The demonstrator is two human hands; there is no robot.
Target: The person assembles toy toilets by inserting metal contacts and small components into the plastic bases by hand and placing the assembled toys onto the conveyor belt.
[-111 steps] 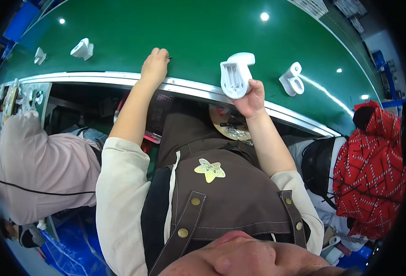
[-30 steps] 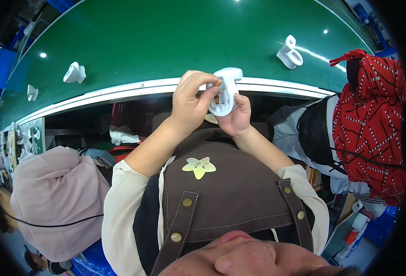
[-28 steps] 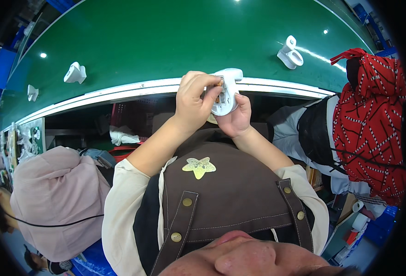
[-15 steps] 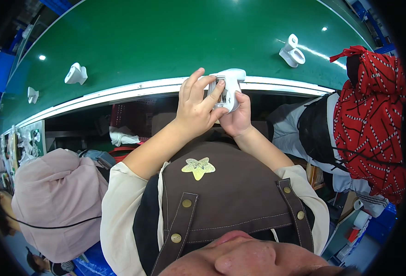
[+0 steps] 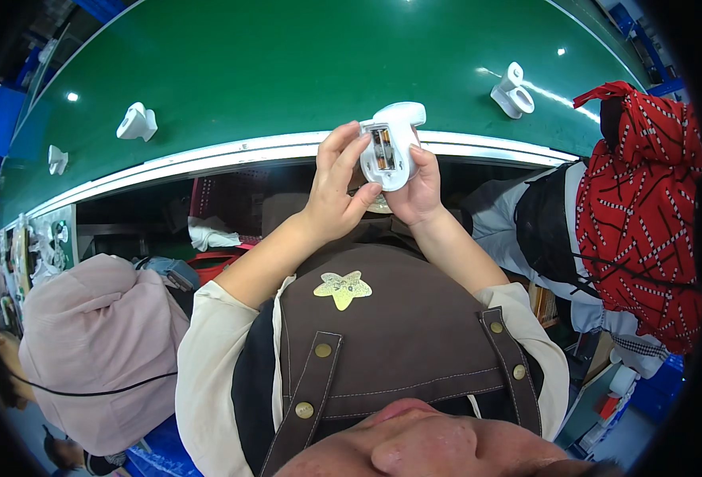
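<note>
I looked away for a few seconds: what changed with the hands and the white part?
The left hand left the belt's edge and joined the right hand on the white part, now turned with its open compartment showing. Other white pieces remain on the green belt.

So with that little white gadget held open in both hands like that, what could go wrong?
The white gadget is held in the air at the edge of the green belt, gripped only by the left hand and right hand; a slip could drop it into the gap below. Its open compartment faces up, so the small parts inside might fall out if it tilts.
</note>
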